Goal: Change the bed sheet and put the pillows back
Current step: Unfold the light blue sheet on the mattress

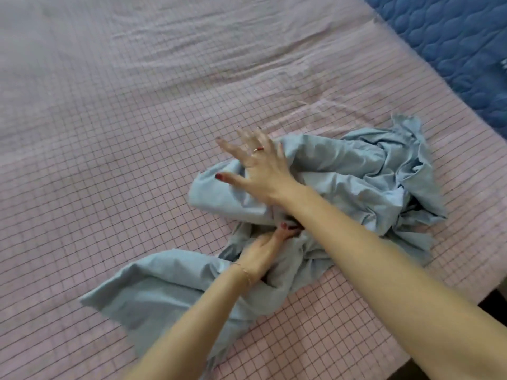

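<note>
Sheet [343,182] folds perhaps hiding left hand [270,242] fingertips

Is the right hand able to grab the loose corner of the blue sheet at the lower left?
Probably not easily: the right hand is stretched over the blue sheet, and the left hand lies nearer that corner.

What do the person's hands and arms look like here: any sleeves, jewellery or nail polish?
Both forearms are bare, with no sleeves in view. The right hand wears a ring with a red detail on one of its fingers, and its nails are painted red. The left hand also shows red nails, and a thin chain bracelet circles its wrist.
</note>
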